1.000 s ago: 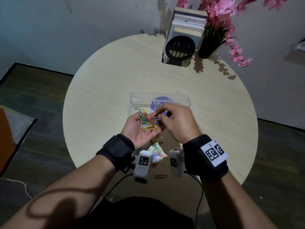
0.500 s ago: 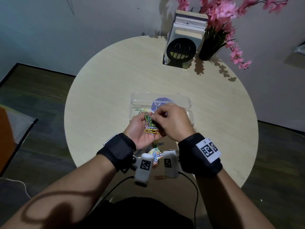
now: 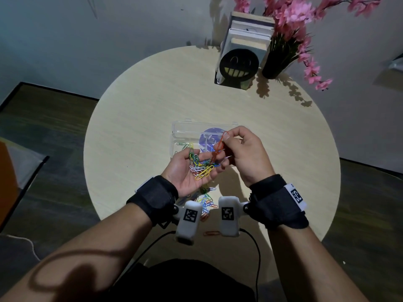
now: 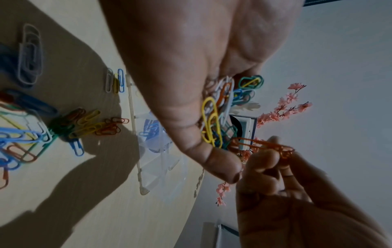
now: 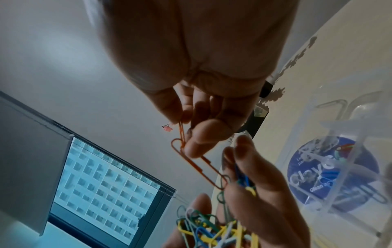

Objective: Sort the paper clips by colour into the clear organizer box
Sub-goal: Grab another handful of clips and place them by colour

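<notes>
My left hand (image 3: 192,168) is palm up above the table, cupping a tangle of coloured paper clips (image 3: 201,165) (image 4: 216,117) (image 5: 214,229). My right hand (image 3: 237,147) pinches linked orange paper clips (image 3: 220,144) (image 4: 265,146) (image 5: 195,161) between thumb and forefinger, lifted just above the bundle, their lower end still at the tangle. The clear organizer box (image 3: 185,129) (image 5: 360,134) lies open on the table just beyond both hands, with a few clips in its left compartments. More loose clips (image 3: 206,203) (image 4: 70,127) lie on the table under my wrists.
The round beige table (image 3: 141,105) carries a book stand with a black smiley face (image 3: 238,64) and a dark vase of pink flowers (image 3: 281,59) at the far right. A single orange clip (image 3: 211,233) lies near the table's front edge.
My right hand has risen from the bundle in the left palm and pulled orange clips up out of it. The left hand stayed cupped and opened slightly.
</notes>
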The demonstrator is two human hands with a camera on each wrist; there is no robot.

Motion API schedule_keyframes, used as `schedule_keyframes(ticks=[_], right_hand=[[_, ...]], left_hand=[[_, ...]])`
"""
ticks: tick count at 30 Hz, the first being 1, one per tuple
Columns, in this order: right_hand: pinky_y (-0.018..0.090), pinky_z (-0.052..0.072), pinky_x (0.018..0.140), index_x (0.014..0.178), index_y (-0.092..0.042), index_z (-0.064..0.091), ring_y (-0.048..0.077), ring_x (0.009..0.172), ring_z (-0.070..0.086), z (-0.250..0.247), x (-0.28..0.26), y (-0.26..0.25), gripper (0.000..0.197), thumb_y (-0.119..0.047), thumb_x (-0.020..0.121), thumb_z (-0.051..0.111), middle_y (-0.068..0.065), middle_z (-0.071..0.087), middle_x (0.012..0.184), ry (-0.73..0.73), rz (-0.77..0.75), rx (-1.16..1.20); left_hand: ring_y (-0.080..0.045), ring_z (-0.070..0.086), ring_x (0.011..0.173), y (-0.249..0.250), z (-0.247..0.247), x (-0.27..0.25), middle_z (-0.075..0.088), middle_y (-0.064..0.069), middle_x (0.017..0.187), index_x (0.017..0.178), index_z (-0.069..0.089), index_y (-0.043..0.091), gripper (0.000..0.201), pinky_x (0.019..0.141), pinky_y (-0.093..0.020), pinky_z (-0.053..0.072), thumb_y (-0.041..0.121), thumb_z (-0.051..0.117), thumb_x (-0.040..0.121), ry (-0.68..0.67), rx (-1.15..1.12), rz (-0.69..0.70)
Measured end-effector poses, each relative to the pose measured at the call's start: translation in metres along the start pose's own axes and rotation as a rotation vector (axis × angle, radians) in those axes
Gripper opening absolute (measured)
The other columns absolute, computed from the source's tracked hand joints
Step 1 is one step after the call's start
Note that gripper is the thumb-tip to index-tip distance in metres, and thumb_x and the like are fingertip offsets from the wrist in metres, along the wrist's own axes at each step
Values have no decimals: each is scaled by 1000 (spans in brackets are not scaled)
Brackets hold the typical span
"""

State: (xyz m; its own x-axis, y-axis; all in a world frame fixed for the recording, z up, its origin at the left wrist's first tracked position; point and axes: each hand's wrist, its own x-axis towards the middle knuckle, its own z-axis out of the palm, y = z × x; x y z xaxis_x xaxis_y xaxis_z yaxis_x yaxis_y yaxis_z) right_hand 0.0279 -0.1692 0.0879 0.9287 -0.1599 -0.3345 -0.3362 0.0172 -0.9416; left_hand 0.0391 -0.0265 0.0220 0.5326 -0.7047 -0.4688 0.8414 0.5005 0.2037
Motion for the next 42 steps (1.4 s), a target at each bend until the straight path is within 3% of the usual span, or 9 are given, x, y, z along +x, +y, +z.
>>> schedule_keyframes(ticks=[4, 8, 14, 22, 30, 32, 34, 36, 42], right_hand=[[25, 45, 40, 83, -14, 44, 21, 46, 61, -1, -1, -2, 16, -10, 99, 41, 14, 63, 70, -21, 49, 110], [23, 45, 40, 83, -13, 45, 20, 47, 59, -8, 3, -2, 17, -6, 97, 41, 16, 61, 70, -14, 42, 152], [28, 46, 48, 78, -15, 50, 26, 60, 53, -22, 28, 12, 19, -5, 93, 46, 12, 61, 69, 99, 35, 47], [30, 52, 57, 69, -5, 60, 24, 56, 55, -51, 68, 35, 17, 1, 85, 59, 13, 57, 67, 234, 109, -173], [32, 55, 64, 68, -2, 64, 14, 55, 60, -48, 90, 65, 9, -1, 77, 66, 8, 63, 63, 182, 184, -568], [37, 58, 71, 74, 2, 67, 22, 66, 64, -45, 95, 71, 5, -3, 75, 66, 11, 68, 70, 202, 199, -636], [27, 56, 72, 75, -3, 68, 23, 71, 66, -41, 95, 71, 4, -7, 77, 67, 8, 68, 72, 197, 216, -695], [7, 43, 53, 78, -6, 68, 9, 58, 57, -38, 92, 65, 4, -9, 80, 66, -2, 61, 64, 165, 215, -772], [29, 50, 74, 79, -13, 64, 25, 80, 63, -28, 77, 62, 4, -13, 80, 61, 4, 68, 82, 49, 146, -1022]], left_hand=[[-25, 63, 82, 0, -2, 0, 62, -15, 102, 88, 73, -2, 46, 68, -28, 53, 26, 37, 85, 72, 31, 12], [-29, 66, 77, 1, -6, 0, 64, -23, 104, 112, 62, -7, 50, 64, -28, 55, 27, 33, 89, 106, 22, 14], [-29, 68, 73, 9, -18, -2, 68, -25, 100, 89, 73, -7, 46, 63, -27, 55, 24, 40, 78, 160, -52, 110], [-28, 67, 72, 31, -31, -6, 67, -25, 102, 104, 62, -7, 46, 62, -28, 55, 24, 40, 78, 237, -95, 216], [-31, 69, 78, 27, -27, 7, 67, -26, 105, 96, 69, -8, 46, 65, -29, 57, 24, 40, 81, 233, -119, 167], [-31, 70, 79, 27, -26, 9, 67, -25, 105, 93, 71, -7, 46, 66, -30, 58, 24, 41, 79, 229, -118, 154], [-33, 70, 81, 27, -26, 11, 67, -26, 106, 92, 72, -7, 46, 68, -32, 58, 24, 42, 78, 227, -130, 144], [-36, 70, 87, 27, -25, 13, 66, -26, 108, 93, 72, -7, 46, 75, -35, 57, 24, 42, 78, 213, -151, 136], [-43, 66, 97, 27, -22, 15, 64, -27, 113, 96, 71, -8, 46, 88, -47, 50, 24, 42, 79, 155, -186, 130]])
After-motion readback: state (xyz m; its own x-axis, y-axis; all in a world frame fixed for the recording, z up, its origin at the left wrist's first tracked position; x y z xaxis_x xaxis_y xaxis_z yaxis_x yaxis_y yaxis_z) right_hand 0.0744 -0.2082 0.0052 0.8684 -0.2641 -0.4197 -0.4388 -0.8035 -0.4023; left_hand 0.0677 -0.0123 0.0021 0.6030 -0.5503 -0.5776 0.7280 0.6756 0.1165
